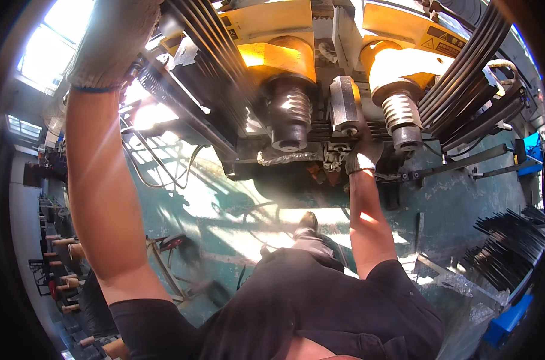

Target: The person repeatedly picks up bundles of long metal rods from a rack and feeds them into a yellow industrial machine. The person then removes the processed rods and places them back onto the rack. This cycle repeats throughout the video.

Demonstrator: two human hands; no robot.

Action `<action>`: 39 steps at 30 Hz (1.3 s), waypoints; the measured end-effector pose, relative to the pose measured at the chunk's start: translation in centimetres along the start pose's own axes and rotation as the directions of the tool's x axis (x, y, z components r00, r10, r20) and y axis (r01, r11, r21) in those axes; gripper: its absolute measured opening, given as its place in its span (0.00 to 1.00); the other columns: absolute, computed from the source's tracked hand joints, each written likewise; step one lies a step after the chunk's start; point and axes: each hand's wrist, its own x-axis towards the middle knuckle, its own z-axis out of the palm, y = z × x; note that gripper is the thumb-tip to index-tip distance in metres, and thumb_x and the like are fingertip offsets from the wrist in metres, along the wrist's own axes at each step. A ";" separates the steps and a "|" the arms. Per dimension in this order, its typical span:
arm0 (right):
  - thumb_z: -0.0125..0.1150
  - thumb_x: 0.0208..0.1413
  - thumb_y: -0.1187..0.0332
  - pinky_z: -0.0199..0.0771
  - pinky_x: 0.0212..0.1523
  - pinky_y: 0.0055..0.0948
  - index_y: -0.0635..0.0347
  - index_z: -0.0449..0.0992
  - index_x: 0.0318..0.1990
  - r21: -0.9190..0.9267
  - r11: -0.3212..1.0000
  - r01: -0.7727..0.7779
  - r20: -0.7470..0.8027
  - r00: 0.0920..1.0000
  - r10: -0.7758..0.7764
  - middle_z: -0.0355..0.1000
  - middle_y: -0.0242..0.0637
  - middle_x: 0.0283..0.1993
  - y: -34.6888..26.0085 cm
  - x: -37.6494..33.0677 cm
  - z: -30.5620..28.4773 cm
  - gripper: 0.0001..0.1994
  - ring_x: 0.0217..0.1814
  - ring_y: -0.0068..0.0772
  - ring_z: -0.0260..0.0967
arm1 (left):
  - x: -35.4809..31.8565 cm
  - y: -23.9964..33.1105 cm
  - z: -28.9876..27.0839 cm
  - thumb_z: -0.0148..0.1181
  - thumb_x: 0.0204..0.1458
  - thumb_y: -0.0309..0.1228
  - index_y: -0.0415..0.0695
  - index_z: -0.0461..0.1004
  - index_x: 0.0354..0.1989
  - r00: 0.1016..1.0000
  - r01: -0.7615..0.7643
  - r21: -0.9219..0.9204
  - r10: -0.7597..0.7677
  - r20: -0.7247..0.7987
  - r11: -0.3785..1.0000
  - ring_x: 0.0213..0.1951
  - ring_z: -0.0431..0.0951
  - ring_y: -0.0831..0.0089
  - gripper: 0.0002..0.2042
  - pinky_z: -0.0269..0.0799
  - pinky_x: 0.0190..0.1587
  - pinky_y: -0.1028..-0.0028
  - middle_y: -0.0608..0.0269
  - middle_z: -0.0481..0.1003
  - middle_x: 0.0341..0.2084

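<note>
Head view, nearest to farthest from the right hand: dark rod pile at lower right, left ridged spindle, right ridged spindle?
1. Right ridged spindle, just right of the right hand
2. Left ridged spindle, left of the hand
3. Dark rod pile, far lower right

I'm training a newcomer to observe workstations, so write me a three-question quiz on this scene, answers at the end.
1. Which is nearer the dark, faceted metal block: the pale-gloved left hand or the gloved right hand?
2. True or false: long sleeves cover both forearms.
3. Toward the lower right lies: A) a stack of white plates; B) a heap of slim, dark rods; C) a red hose.

Key: 1. The right hand. 2. False; both are bare. 3. B.
</note>
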 end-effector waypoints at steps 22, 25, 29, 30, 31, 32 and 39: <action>0.48 0.73 0.63 0.77 0.46 0.32 0.66 0.80 0.47 -0.283 0.916 0.284 0.577 0.814 -0.075 0.79 0.39 0.47 -6.8 -19.3 -8.7 0.16 0.41 0.33 0.78 | -48.8 7.8 1.6 0.61 0.55 0.15 0.39 0.74 0.47 0.534 -0.184 -0.429 -0.276 -0.799 0.884 0.39 0.85 0.67 0.12 0.83 0.43 0.70 0.57 0.81 0.35; 0.48 0.74 0.61 0.77 0.48 0.33 0.66 0.79 0.45 -0.284 0.909 0.304 0.763 0.645 0.023 0.78 0.38 0.42 -4.7 -21.3 -8.5 0.17 0.42 0.34 0.76 | -57.9 11.6 4.7 0.61 0.54 0.15 0.39 0.73 0.47 0.256 -0.138 -0.429 -0.387 -0.886 0.893 0.39 0.84 0.67 0.13 0.83 0.44 0.66 0.56 0.81 0.35; 0.58 0.71 0.61 0.81 0.51 0.37 0.70 0.79 0.52 -0.270 0.962 -0.031 0.809 0.534 0.244 0.79 0.43 0.47 -3.0 -28.6 -5.6 0.17 0.47 0.37 0.78 | -68.6 19.2 9.2 0.60 0.54 0.14 0.40 0.73 0.48 -0.081 -0.033 -0.396 -0.398 -0.914 0.917 0.40 0.84 0.66 0.13 0.83 0.46 0.65 0.56 0.81 0.36; 0.58 0.71 0.62 0.82 0.50 0.35 0.69 0.81 0.52 -0.205 0.979 -0.008 0.852 0.491 0.182 0.80 0.42 0.47 -1.5 -29.0 -4.8 0.17 0.47 0.36 0.79 | -69.8 20.9 10.9 0.59 0.54 0.14 0.40 0.73 0.48 -0.165 -0.041 -0.389 -0.390 -0.906 0.920 0.41 0.84 0.66 0.14 0.82 0.47 0.65 0.56 0.82 0.36; 0.60 0.69 0.63 0.82 0.49 0.35 0.70 0.81 0.52 -0.230 0.971 -0.060 0.896 0.378 0.235 0.80 0.42 0.47 -0.4 -30.6 -3.4 0.16 0.45 0.36 0.79 | -70.9 23.6 12.0 0.57 0.55 0.14 0.40 0.72 0.48 -0.247 -0.002 -0.387 -0.375 -0.893 0.922 0.42 0.84 0.65 0.14 0.82 0.48 0.64 0.55 0.81 0.35; 0.62 0.68 0.65 0.83 0.48 0.35 0.71 0.80 0.52 -0.247 0.962 -0.115 0.917 0.293 0.270 0.80 0.43 0.46 -0.5 -33.2 -2.8 0.16 0.44 0.36 0.79 | -72.7 25.5 13.0 0.57 0.55 0.14 0.40 0.71 0.48 -0.334 0.026 -0.374 -0.345 -0.878 0.927 0.42 0.84 0.64 0.14 0.82 0.49 0.63 0.55 0.81 0.35; 0.60 0.70 0.59 0.80 0.42 0.32 0.69 0.80 0.48 -0.232 0.972 0.027 0.971 -0.053 0.233 0.78 0.38 0.38 -4.9 -51.3 -5.0 0.17 0.38 0.30 0.76 | -83.7 35.6 19.6 0.56 0.52 0.13 0.38 0.72 0.45 -0.668 0.117 -0.277 -0.131 -0.733 0.954 0.38 0.85 0.62 0.13 0.83 0.46 0.64 0.54 0.81 0.32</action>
